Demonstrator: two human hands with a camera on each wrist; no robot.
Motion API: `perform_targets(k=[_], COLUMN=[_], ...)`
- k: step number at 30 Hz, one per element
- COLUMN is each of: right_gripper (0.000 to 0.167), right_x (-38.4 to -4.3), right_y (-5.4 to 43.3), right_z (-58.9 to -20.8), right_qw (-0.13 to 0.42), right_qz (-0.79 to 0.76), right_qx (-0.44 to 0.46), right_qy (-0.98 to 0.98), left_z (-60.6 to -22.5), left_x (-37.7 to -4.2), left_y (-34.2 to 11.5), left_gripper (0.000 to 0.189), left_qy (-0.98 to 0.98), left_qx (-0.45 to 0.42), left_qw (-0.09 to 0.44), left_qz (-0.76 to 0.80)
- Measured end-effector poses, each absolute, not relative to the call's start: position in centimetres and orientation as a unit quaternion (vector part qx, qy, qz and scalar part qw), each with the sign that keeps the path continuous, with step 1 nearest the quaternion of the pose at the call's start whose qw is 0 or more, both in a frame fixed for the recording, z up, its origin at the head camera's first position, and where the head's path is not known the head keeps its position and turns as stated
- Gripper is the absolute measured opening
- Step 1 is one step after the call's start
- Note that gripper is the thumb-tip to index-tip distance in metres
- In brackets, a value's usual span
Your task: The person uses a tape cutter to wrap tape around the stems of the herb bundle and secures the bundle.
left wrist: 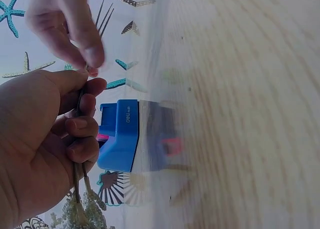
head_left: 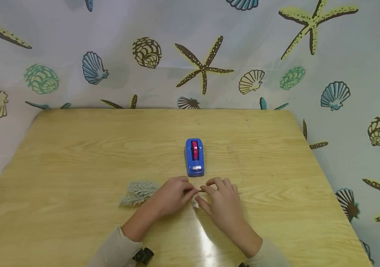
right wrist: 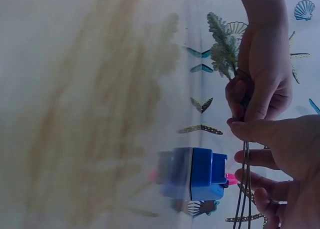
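My left hand (head_left: pixel 173 196) grips the thin dark stems (right wrist: pixel 244 176) of a bunch of artificial pale-green leafy sprigs (head_left: pixel 141 191). The leaves stick out past the little-finger side of this hand, as the left wrist view shows. Close against the left fingertips, my right hand (head_left: pixel 225 207) pinches the stems between thumb and index finger, its other fingers spread loosely. The bare stem ends run on past the right hand. Exactly what lies between the right fingertips is partly hidden. Just beyond both hands stands a blue tape dispenser (head_left: pixel 195 159) with a pink-red core.
The dispenser stands upright on a light wooden table (head_left: pixel 76 155), its cutter end towards me. Behind the table's far edge hangs a white cloth (head_left: pixel 163 85) printed with shells and starfish, which also covers both sides.
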State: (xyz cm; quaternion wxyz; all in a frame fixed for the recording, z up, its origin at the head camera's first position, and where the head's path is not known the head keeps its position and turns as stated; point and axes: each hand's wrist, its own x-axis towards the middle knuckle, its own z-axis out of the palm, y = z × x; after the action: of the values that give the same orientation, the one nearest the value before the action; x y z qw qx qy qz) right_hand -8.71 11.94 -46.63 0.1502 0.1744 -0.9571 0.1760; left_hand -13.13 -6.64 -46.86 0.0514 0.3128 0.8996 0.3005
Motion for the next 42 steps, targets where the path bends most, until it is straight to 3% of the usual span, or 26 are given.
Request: perform_targets(k=[7,12,20,24,32,42], right_gripper=[0.018,0.016,0.013,0.014,0.017,0.009], right_x=[-9.9,-10.3,-10.5,-10.4,-9.8,-10.9], right_y=[11.7,11.7,11.6,11.6,12.4,12.7], right_z=[-47.7,-47.7,-48.0,-47.9,-46.6,-45.5], right_qw=[0.268,0.277,0.277,0.246,0.095,0.024], right_qz=[0.094,0.078,0.100,0.116,0.107,0.131], right_qx=[0.200,0.201,0.191,0.186,0.205,0.193], right_qy=[-0.938,-0.936,-0.936,-0.944,-0.968,-0.972], left_z=[-47.1,-47.1,-47.2,-47.2,-47.2,-47.3], left_x=[-13.2,-13.2,-13.0,-12.9,-12.5,-12.3], left_y=[-6.5,-6.5,-6.3,-6.3,-6.4,-6.4], left_gripper=[0.021,0.019,0.012,0.011,0.010,0.010], left_qy=[0.888,0.881,0.886,0.891,0.905,0.902], left_qx=[0.309,0.289,0.275,0.270,0.266,0.277], left_qw=[0.061,0.074,0.021,0.010,-0.004,-0.036], left_qz=[0.334,0.366,0.373,0.365,0.332,0.331])
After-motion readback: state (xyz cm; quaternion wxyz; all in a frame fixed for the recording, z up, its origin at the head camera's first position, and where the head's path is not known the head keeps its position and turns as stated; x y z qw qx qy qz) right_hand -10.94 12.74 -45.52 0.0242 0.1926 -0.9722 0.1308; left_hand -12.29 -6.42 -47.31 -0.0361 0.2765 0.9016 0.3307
